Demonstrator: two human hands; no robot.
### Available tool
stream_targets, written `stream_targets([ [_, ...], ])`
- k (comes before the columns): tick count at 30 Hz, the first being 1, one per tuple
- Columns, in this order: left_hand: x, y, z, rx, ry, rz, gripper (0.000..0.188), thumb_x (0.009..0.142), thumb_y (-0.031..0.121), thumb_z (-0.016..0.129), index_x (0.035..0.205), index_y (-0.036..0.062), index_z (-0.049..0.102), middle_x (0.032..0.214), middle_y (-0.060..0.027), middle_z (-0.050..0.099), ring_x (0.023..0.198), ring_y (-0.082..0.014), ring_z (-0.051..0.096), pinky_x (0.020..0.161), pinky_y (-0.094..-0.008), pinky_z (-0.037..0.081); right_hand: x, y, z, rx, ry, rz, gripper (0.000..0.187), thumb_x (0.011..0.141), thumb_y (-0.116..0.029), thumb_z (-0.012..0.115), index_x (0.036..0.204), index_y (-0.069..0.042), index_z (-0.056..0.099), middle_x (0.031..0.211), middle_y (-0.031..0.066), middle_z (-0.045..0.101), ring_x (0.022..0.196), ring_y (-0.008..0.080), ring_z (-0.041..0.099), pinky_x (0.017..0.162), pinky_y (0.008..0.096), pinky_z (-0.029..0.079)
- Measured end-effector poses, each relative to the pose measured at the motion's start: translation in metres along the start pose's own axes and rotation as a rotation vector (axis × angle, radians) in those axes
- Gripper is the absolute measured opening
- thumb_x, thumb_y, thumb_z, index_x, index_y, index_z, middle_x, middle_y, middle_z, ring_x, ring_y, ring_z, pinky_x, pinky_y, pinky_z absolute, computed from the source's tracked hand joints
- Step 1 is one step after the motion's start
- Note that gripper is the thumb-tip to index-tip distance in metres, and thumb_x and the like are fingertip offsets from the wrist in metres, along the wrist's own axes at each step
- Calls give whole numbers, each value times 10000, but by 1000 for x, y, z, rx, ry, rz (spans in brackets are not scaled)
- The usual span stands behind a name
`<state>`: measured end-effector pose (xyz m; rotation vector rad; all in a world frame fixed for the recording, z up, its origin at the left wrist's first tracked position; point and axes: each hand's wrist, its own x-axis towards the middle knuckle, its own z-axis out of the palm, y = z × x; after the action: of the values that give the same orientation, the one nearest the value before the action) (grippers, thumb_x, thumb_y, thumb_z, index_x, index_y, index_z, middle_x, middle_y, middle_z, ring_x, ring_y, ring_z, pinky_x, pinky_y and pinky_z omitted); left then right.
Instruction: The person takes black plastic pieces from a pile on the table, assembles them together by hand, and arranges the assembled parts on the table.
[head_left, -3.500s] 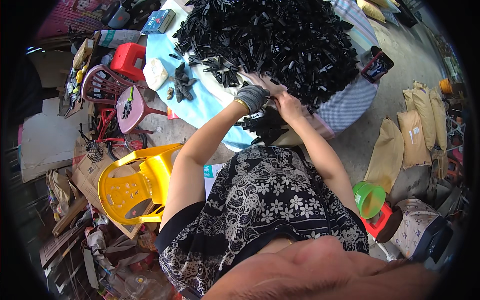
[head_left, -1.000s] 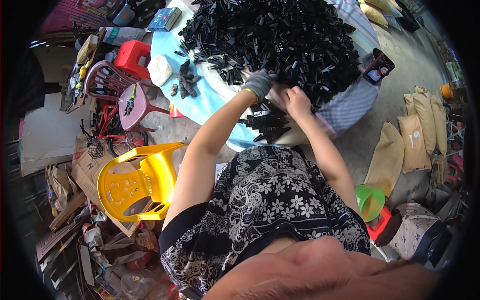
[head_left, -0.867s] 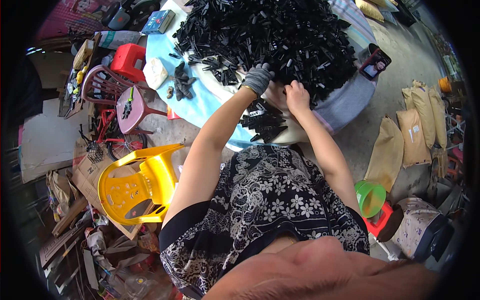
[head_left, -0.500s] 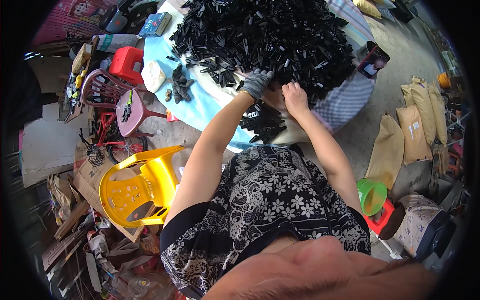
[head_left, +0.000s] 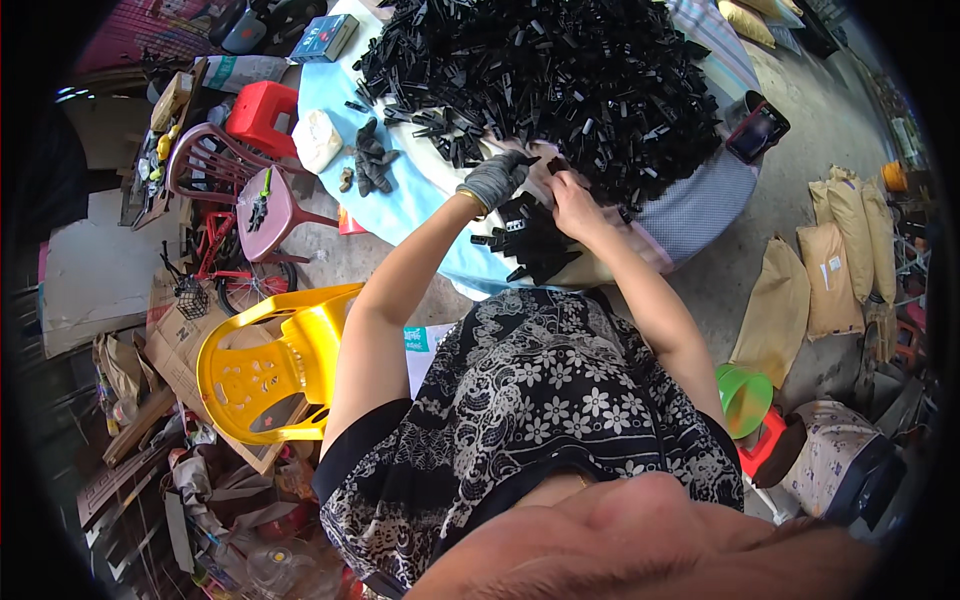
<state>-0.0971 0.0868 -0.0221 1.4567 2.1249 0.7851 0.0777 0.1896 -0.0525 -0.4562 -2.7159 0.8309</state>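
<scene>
A big heap of small black clip-like plastic pieces (head_left: 540,75) covers most of the cloth-covered round table (head_left: 440,235). At the heap's near edge, my left hand (head_left: 494,180), in a grey glove, is closed with a dark piece (head_left: 528,160) at its fingertips. Close beside it on the right, my bare right hand (head_left: 577,205) pinches a small black piece (head_left: 556,165). Between my body and my hands lies a smaller pile of black pieces (head_left: 535,240), roughly lined up. The exact shape of the held pieces is too small to tell.
Left on the table are a dark glove (head_left: 371,157), a white crumpled bag (head_left: 317,141) and a blue box (head_left: 324,38). A phone (head_left: 758,133) stands at the right edge. A yellow chair (head_left: 275,370) is left of me; tan sacks (head_left: 830,280) stand right.
My left hand has drawn back slightly toward me and left, away from the heap, and now shows a dark piece at its fingertips. My right hand has shifted a little left and nearer.
</scene>
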Motion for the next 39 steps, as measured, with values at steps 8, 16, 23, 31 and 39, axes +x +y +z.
stream_targets([
  [8,-7,21,-4,316,-175,-97,275,761,293,602,940,86,624,875,-150,636,854,-309,608,721,-411,478,12,12,-15,-113,-94,-126,113,764,-100,552,824,-31,619,888,98,555,874,288,590,714,392,494],
  [16,-8,27,9,575,-190,78,198,781,256,575,931,136,623,856,-128,628,813,-305,617,698,-423,485,19,6,-6,-337,-63,-94,117,764,-135,579,741,-20,587,780,129,588,797,311,611,675,393,500],
  [23,0,33,15,636,-226,89,193,808,228,521,952,154,624,874,-125,632,812,-287,624,681,-419,491,22,7,-6,-347,-166,-17,128,775,-120,560,812,-3,594,889,146,579,857,310,605,711,400,496],
  [31,7,34,18,710,-306,86,191,793,199,509,912,131,642,888,-117,634,824,-279,628,691,-411,497,10,10,-7,-197,-59,-35,161,799,-124,541,921,-64,629,890,126,565,864,299,588,742,395,481],
  [39,3,43,12,659,-254,84,194,786,205,517,917,132,641,887,-126,633,819,-286,627,694,-409,491,13,6,-10,-323,-75,-55,184,789,-90,513,921,-76,641,840,114,570,837,290,591,721,392,482],
])
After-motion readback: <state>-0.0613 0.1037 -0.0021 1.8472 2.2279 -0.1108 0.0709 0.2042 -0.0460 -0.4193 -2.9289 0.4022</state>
